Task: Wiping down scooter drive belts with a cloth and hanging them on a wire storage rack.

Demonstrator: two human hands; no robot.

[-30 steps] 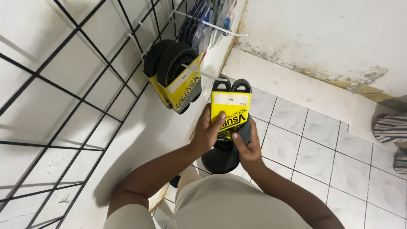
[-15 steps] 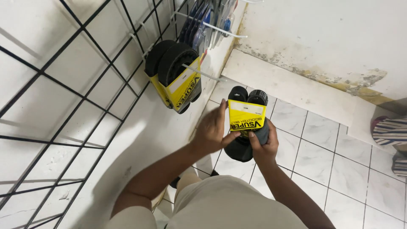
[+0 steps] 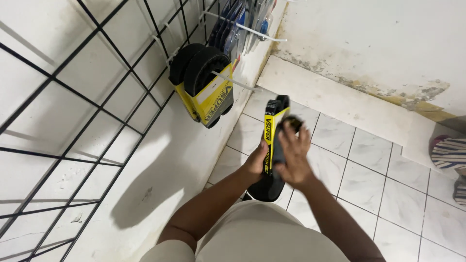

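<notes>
Head view, left to right. A black wire grid panel (image 3: pixel 73 97) covers the white wall on the left. On a white peg (image 3: pixel 233 81) of that panel hang two black rubber belts in yellow card sleeves (image 3: pixel 206 87), side by side and touching. Higher along the grid more packaged goods (image 3: pixel 238 24) hang on further pegs; their kind is too small to tell.

Left hand (image 3: pixel 257 162) grips a third belt (image 3: pixel 272 140), same black loop with a yellow sleeve, fingers wrapped around its lower left edge. Right hand (image 3: pixel 291 157) lies over the belt's right side, fingers closed narrow on it, slightly motion-blurred. The belt is held in the air over the tiled floor (image 3: pixel 369 170), near the hanging pair but apart from it, below and right of the peg.

Change over the last second: the belt showed its sleeve face-on to the camera, flat between both hands; it is now turned edge-on, upright, and sits higher and nearer the peg. Judgement: the turn brings the loop into the same orientation as the hung belts, so the held belt looks lined up with that peg.

Far right: a striped sandal (image 3: pixel 449 153) at the floor's edge.
</notes>
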